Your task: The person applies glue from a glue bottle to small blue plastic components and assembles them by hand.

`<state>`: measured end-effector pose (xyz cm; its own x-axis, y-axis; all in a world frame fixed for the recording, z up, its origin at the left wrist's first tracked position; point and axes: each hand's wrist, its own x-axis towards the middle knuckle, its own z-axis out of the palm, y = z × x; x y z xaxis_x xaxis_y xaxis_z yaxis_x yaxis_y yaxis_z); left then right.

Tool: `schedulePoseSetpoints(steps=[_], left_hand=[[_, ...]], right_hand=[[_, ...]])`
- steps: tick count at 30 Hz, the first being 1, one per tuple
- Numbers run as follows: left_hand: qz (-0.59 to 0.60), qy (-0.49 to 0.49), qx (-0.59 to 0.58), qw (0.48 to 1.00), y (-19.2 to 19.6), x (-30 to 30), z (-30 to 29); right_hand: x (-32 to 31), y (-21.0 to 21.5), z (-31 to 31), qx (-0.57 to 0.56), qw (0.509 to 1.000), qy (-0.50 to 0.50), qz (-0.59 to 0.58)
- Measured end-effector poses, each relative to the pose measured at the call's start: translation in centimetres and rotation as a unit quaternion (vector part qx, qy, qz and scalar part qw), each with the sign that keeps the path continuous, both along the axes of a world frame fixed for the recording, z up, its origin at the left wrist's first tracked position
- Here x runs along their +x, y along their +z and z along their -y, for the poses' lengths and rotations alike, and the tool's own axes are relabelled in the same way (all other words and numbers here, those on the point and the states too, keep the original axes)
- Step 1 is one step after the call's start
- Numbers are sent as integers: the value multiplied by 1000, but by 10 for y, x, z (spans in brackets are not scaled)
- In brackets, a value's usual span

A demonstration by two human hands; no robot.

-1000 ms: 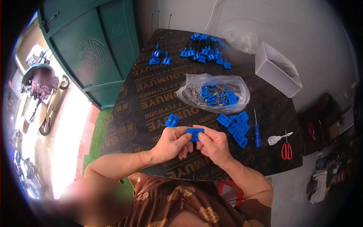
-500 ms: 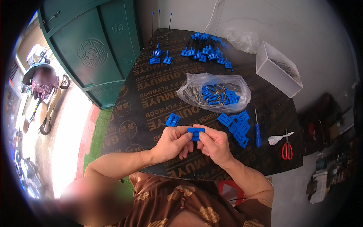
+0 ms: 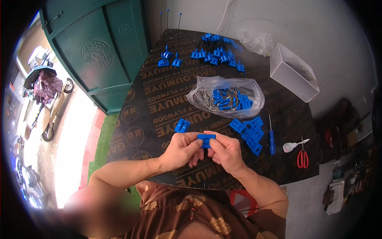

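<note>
The left hand [image 3: 182, 151] and right hand [image 3: 227, 152] are close together over the dark surface [image 3: 294, 123], pinching one small blue plate [image 3: 206, 140] between them. A single blue piece [image 3: 182, 125] lies just beyond the left hand; blue pieces [image 3: 253, 144] cluster beyond and right of the right hand.

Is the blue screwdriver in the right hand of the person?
No, the blue screwdriver lies on the table, while the right hand and the left hand together hold a small blue piece.
</note>
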<state>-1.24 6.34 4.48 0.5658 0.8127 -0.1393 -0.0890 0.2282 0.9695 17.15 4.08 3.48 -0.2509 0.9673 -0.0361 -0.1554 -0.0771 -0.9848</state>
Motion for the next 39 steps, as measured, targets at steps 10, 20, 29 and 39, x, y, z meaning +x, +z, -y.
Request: schedulePoseSetpoints(steps=[10,20,29,39], left_hand=[[-1,9,3,1000,0,0,1],[-2,9,-2,1000,1,0,0],[1,3,-2,1000,-1,1,-1],[-5,8,-6,1000,1,-2,0]], right_hand=[[0,0,0,-4,1000,-2,4],[0,1,0,-7,1000,1,-3],[1,0,-1,-4,1000,-2,5],[-1,2,0,-20,1000,0,-8]])
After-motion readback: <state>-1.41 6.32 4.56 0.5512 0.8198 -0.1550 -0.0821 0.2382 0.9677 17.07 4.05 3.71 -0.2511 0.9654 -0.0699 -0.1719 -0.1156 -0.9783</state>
